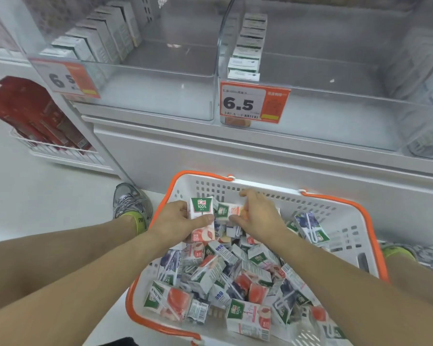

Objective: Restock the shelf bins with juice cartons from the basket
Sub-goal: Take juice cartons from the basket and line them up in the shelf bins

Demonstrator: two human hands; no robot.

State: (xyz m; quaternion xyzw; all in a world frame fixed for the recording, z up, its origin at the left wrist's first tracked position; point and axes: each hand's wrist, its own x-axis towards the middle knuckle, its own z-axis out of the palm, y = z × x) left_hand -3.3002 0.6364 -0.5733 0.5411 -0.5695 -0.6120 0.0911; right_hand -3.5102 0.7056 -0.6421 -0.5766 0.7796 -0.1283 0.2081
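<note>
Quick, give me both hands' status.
Left hand: grips an upright white peach juice carton with green top.
Right hand: pinches a second small white peach carton.

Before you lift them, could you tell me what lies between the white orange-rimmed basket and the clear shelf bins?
In the head view, only the shelf's plain white base panel lies between the basket and the bins.

Both clear bins [160,78] open on top; left bin has a carton row [103,36] along its left wall, right bin a row [248,46] by the divider, floors otherwise free. Basket [348,221] crammed with loose cartons [235,278]; orange handles [335,201] folded down on the rim.
</note>
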